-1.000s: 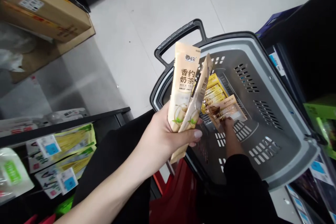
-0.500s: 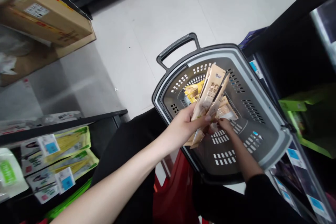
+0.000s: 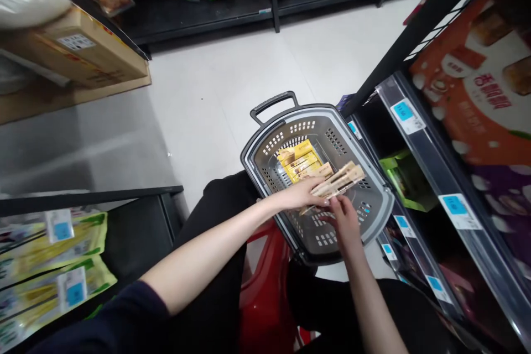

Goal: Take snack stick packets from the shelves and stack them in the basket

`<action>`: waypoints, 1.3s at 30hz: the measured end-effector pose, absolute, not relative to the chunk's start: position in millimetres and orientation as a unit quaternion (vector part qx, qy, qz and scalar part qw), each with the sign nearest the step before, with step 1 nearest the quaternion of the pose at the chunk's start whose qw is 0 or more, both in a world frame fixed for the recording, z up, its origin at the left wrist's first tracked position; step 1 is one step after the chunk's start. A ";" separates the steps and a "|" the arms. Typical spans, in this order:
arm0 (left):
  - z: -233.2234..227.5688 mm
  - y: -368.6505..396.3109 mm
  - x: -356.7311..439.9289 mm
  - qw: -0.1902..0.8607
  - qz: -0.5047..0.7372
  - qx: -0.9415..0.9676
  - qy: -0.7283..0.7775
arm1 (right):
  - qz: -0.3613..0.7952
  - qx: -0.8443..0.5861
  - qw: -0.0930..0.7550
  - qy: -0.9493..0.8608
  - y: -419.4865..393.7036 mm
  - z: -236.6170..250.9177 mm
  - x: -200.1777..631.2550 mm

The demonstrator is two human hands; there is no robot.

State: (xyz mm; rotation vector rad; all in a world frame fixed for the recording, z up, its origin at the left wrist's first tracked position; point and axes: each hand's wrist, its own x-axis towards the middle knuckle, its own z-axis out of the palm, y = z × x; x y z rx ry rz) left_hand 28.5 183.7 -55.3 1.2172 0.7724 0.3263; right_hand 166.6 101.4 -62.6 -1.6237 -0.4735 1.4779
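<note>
My left hand (image 3: 306, 192) is closed around a bundle of slim beige drink-mix sachets (image 3: 346, 177), held slanted over the shopping basket. The fingertips of my right hand (image 3: 345, 218) meet the near edge of the same bundle, one finger hanging a little apart from it. Below both hands is the grey plastic shopping basket (image 3: 385, 213), with slotted walls and its handle (image 3: 274, 102) on the far side. Inside lie yellow packets (image 3: 299, 159), with a beige pack (image 3: 326, 170) beside them, partly hidden by my left hand and the bundle.
A red plastic stool (image 3: 265, 293) is under the basket's near side. On the right rise shelves with blue price tags (image 3: 456, 204) and an orange printed box (image 3: 468, 83). Yellow-green packets (image 3: 78, 282) fill a left shelf; a cardboard box (image 3: 99, 61) stands farther back.
The sachet bundle has tipped from steep to flatter, lower over the basket. My right hand has come up to its near edge. The view has shifted, showing more shelves behind and at right.
</note>
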 end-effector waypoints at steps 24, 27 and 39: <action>-68.6 177.6 38.5 0.720 0.149 0.564 0.375 | 0.557 -0.611 0.556 -0.082 103.8 -80.9 199.8; -68.4 177.9 38.1 0.717 0.145 0.566 0.380 | 0.512 -0.631 0.580 -0.062 108.6 -81.2 212.1; -70.6 172.1 41.3 0.757 0.132 0.521 0.370 | 0.445 -0.619 0.644 -0.066 111.3 -90.3 261.5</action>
